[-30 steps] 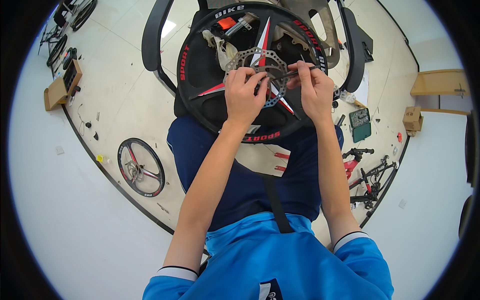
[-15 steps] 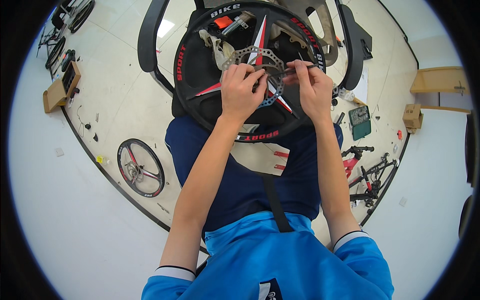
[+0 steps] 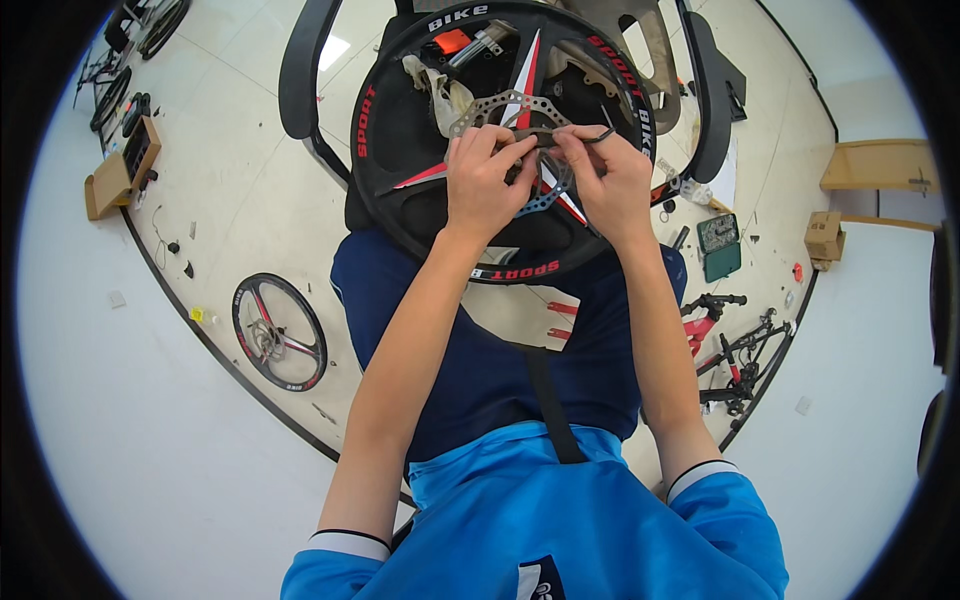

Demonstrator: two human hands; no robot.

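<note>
A black three-spoke bicycle wheel [image 3: 402,214] with red and white accents lies flat across my thighs and a chair seat. At its hub sits a perforated metal brake disc [image 3: 538,203]. Over the disc's left part is my left hand [image 3: 490,180], thumb and fingers pinched together near the centre; what they grip is hidden. My right hand [image 3: 605,180] is closed on a thin dark rod-like tool [image 3: 602,136], whose end sticks out past the fingers. Both hands' fingertips nearly meet above the hub, covering most of it.
On the wheel's far side lie a crumpled pale plastic bag [image 3: 440,95], an orange piece [image 3: 452,41] and a metal cylinder [image 3: 480,47]. Chair armrests [image 3: 300,85] flank it. Another wheel [image 3: 280,332] is on the floor left; a green case [image 3: 720,246] and bike frame [image 3: 740,355] are right.
My right hand has moved left and inward with the tool, bringing its fingertips close to the left ones at the hub. My left hand stays almost in place.
</note>
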